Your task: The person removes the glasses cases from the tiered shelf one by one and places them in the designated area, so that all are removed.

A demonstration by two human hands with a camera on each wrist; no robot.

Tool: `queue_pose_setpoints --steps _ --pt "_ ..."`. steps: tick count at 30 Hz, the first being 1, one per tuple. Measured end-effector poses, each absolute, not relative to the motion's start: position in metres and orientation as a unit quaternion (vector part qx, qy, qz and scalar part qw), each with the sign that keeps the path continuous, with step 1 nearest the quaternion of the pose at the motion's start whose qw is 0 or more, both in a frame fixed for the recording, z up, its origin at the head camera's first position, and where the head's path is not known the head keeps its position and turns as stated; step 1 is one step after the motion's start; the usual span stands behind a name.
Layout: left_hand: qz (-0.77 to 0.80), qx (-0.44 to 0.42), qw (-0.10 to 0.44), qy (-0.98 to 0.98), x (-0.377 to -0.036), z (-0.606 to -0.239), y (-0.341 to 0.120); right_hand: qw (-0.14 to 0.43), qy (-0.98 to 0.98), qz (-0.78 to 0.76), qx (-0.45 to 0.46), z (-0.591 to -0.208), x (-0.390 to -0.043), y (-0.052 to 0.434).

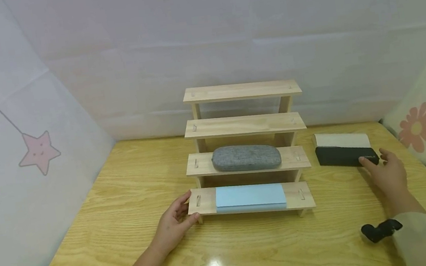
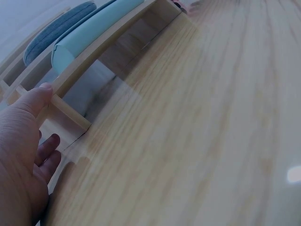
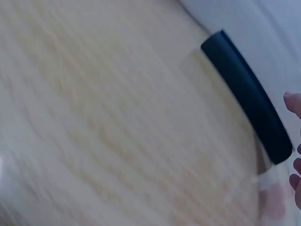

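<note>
A four-step wooden display stand [image 1: 244,124] stands on the table. A grey fabric glasses case [image 1: 246,157] lies on its second step from the bottom, and a light blue glasses case [image 1: 250,196] on the lowest. My left hand [image 1: 172,226] grips the left end of the lowest step, thumb at the front edge and fingers around the end. To the right of the stand lies a black glasses case [image 1: 343,156]. My right hand [image 1: 389,172] is at its right end, thumb and fingers spread; the right wrist view [image 3: 295,103] shows thumb and case apart.
A cream-coloured piece [image 1: 341,139] lies directly behind the black case; whether they are joined I cannot tell. White cloth [image 1: 202,49] walls the wooden table [image 1: 130,180] at the back and both sides. A black strap piece [image 1: 381,230] sticks out from the right sleeve.
</note>
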State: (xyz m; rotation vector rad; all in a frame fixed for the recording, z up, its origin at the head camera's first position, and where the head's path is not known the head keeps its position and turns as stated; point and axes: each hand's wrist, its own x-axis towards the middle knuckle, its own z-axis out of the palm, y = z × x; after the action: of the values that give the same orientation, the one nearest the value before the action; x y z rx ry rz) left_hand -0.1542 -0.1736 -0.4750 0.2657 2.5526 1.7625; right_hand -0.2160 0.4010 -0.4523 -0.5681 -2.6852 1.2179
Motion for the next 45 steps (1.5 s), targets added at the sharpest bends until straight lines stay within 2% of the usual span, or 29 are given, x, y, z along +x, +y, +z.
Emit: queue_pose_setpoints --steps 17,30,45 --pt "0.565 0.091 0.005 0.820 -0.155 -0.477 -0.172 0.101 -0.883 0.446 -0.108 -0.416 -0.221 0.359" --pt "0.568 0.082 0.015 0.819 -0.155 -0.476 -0.172 0.155 -0.880 0.447 -0.033 -0.385 -0.218 0.318" --pt "0.569 0.080 0.016 0.818 -0.154 -0.474 -0.173 0.118 -0.882 0.455 0.023 -0.358 -0.211 0.275"
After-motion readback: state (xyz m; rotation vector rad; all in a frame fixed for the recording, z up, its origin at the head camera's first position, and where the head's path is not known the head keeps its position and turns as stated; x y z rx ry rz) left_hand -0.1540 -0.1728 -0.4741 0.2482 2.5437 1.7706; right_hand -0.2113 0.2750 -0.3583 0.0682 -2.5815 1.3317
